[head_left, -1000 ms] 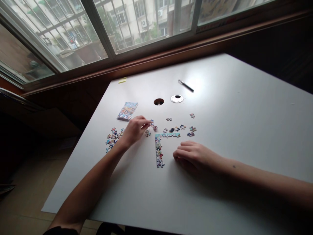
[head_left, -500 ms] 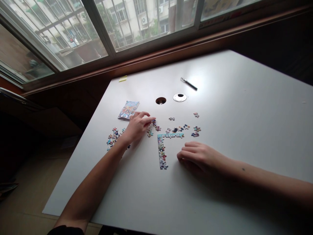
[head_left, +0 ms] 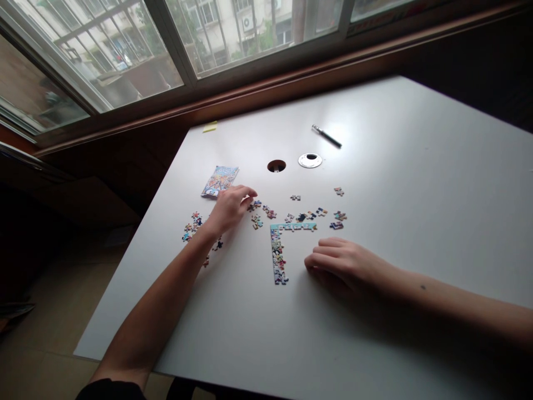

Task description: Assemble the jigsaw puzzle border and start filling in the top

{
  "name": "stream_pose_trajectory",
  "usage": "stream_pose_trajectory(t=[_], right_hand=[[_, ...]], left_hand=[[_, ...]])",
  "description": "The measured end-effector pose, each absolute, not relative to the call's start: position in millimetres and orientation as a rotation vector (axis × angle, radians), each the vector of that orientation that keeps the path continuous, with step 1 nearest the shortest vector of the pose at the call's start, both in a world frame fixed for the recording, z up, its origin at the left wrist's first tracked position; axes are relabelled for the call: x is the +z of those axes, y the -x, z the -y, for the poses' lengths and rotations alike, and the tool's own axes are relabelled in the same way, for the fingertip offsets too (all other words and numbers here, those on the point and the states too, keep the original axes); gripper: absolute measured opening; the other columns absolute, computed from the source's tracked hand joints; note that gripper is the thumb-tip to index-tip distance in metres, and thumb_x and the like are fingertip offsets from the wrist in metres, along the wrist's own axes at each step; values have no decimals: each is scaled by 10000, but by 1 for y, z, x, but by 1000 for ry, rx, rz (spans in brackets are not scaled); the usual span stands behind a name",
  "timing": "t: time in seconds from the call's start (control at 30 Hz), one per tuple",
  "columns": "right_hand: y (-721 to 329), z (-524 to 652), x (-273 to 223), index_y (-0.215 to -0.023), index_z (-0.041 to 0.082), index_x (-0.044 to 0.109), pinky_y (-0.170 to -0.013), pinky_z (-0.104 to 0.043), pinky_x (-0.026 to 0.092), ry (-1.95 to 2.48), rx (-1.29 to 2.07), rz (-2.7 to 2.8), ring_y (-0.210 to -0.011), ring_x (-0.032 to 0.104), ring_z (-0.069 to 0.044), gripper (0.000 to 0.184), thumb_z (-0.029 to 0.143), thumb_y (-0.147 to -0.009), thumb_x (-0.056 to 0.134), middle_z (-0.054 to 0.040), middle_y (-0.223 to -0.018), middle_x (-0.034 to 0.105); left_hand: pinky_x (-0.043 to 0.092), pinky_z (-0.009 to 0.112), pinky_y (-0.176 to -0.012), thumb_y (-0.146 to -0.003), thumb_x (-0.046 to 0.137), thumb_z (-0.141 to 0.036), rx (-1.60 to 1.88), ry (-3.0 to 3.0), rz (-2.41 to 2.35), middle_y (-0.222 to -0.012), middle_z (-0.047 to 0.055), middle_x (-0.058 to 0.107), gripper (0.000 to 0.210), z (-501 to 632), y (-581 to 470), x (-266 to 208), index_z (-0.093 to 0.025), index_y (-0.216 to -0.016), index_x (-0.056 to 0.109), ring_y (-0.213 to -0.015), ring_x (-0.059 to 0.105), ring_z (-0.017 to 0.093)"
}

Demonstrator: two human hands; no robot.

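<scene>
Partly joined jigsaw puzzle edges lie on the table as a corner, one strip running toward me and a teal strip along the top. My left hand hovers by a few loose puzzle pieces, fingers loosely bent and apart, with nothing visible between them. To the right of the corner rests my right hand, its fingers curled down to the tabletop. The fingertips are tucked under, so whatever they may hold is hidden. Loose pieces form a row just above the teal strip.
A heap of puzzle pieces lies left of my left forearm. Behind the left hand is a picture packet. Farther back are a cable hole, its metal cover, a pen and a yellow sticky note.
My left hand has drawn back slightly to the left, its stretched index finger now bent, leaving the pieces near it more exposed. My right hand stays curled in place. The view has shifted slightly.
</scene>
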State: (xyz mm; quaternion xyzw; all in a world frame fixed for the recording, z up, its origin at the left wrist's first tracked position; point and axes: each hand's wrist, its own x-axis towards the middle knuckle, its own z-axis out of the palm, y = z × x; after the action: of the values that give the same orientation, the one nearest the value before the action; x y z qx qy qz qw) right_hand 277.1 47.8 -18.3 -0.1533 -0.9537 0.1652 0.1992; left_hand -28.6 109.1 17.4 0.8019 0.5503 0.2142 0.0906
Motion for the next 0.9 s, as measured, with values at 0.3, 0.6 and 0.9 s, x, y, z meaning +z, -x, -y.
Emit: stream_pose_trajectory(t=[0.3, 0.6, 0.9], right_hand=[[-276, -47, -14, -884, 201, 563, -645, -287, 336, 430, 455, 2651, -692, 421, -165, 144, 167, -961, 446, -31, -723, 552], [-277, -48, -17, -889, 202, 567, -658, -287, 349, 427, 459, 2660, -710, 424, -165, 139, 180, -958, 449, -32, -735, 564], [-275, -45, -12, -892, 203, 572, -663, -273, 352, 435, 437, 2636, -706, 443, -154, 151, 182, -969, 443, -28, -742, 583]], left_hand=[[381, 434, -937, -880, 677, -223, 613, -2413, -1720, -1058, 54, 712, 57, -108, 21, 9, -214, -908, 726, -1035, 597, 258], [344, 492, -977, -896, 658, -241, 607, -2392, -1748, -1109, 78, 671, 150, -105, 23, 10, -237, -1030, 725, -1093, 567, 288], [471, 451, -936, -856, 632, -163, 679, -2284, -1666, -990, 79, 691, 98, -112, 23, 19, -183, -944, 672, -1000, 612, 247]])
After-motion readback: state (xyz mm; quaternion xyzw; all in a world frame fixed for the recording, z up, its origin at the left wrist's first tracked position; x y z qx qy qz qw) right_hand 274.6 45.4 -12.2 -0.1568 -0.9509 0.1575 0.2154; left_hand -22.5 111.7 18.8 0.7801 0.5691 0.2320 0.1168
